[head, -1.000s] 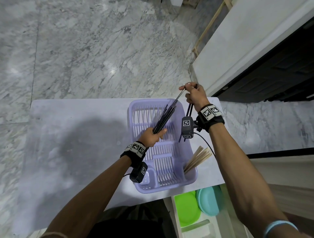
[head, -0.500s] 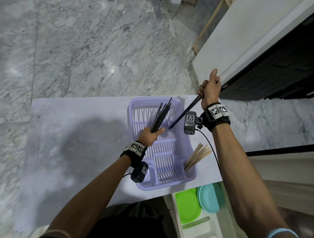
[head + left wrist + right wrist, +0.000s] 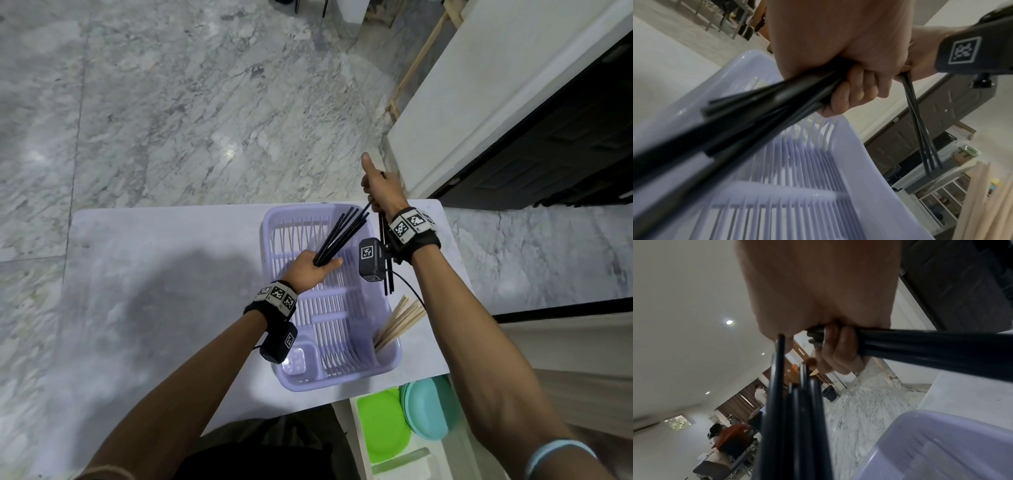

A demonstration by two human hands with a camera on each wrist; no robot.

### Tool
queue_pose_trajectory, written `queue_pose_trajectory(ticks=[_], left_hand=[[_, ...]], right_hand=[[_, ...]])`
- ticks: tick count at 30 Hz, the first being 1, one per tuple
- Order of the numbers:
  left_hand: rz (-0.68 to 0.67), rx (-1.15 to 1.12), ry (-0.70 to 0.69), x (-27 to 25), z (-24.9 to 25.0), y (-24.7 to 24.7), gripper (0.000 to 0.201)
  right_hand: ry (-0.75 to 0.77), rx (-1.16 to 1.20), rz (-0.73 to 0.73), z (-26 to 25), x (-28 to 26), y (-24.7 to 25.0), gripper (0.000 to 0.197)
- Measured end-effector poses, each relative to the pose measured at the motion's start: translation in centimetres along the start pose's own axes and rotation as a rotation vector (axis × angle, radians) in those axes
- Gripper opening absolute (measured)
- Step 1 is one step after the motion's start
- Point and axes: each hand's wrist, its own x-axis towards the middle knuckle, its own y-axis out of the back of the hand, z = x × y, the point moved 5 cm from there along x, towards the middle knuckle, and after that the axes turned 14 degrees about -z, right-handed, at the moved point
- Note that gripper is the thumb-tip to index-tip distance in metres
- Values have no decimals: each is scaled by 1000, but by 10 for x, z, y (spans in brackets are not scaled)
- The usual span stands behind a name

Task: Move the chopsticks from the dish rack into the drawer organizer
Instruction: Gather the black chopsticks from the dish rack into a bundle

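Note:
A lavender dish rack (image 3: 335, 380) stands on the white table (image 3: 154, 274). My left hand (image 3: 315, 267) grips a fanned bundle of black chopsticks (image 3: 342, 236) above the rack, tips slanting up and right. My right hand (image 3: 380, 192), over the rack's far right corner, holds a few more black chopsticks (image 3: 388, 284) that hang straight down; its thumb sticks up. The left wrist view shows the left hand's fingers (image 3: 846, 95) curled round the bundle (image 3: 756, 113). In the right wrist view the right hand's fingers (image 3: 838, 350) wrap its chopsticks (image 3: 920, 350). Wooden chopsticks (image 3: 399, 322) stand in the rack's near right corner.
An open drawer at the lower right holds a green plate (image 3: 380, 431) and teal plates (image 3: 431, 407). White dividers of a drawer organizer (image 3: 941, 199) show in the left wrist view. A white cabinet (image 3: 479, 102) and a dark door (image 3: 565, 154) stand to the right.
The right hand pulled chopsticks from the left hand's bundle, swung away right, then returned; its chopsticks now hang down. The left hand's bundle tilted further right.

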Motion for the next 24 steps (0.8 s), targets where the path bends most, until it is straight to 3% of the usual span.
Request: queue_pose_trajectory(ticks=[5,14,18,24], left_hand=[[-57,51,-34,3,17,-1,49],[-59,73,14,5,17,-4,47],[-66,66,18,5,21,-10,49],[10,-32,38,1,11,-3,43]], right_hand=[[-49,-242,-204,8,4,-29,55],[-94,-55,-252,6,-4,-23,65],[-37,-82,-196,9,-4,-21,63],[130,394,30,4,-3,15,52]])
